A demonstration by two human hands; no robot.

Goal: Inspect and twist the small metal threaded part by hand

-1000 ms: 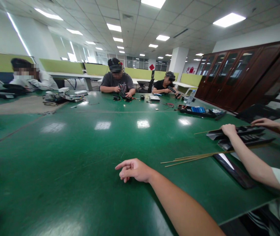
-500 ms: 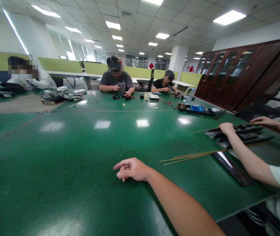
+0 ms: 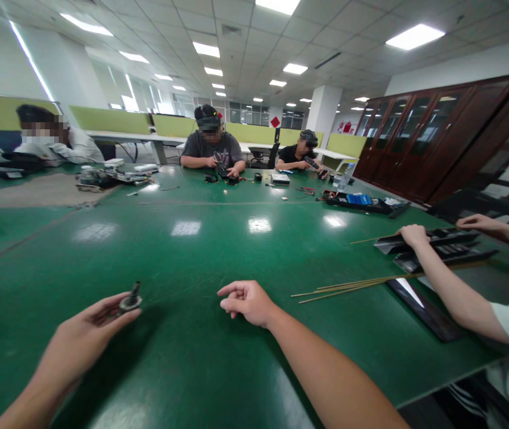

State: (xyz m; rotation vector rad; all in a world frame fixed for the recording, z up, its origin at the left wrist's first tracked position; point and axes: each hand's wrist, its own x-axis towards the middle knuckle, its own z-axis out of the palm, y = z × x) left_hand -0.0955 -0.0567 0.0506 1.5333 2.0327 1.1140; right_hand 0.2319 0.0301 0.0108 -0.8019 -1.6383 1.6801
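Over a glossy green worktop (image 3: 178, 256) beneath bright ceiling lights (image 3: 206, 49), holds a small dark part (image 3: 130, 302) with a pale collar and an upward stem in the left hand (image 3: 83, 329), pinched in a narrow grip between thumb and fingers, at the near left. Extends the right hand (image 3: 250, 302) farther right, well apart from that part, with loosely curled fingers and a slack, half-wide grip. Has thin brass-coloured rods (image 3: 348, 287) to the right, near a co-worker's hand (image 3: 415, 235) on dark channel-shaped pieces (image 3: 449, 251).
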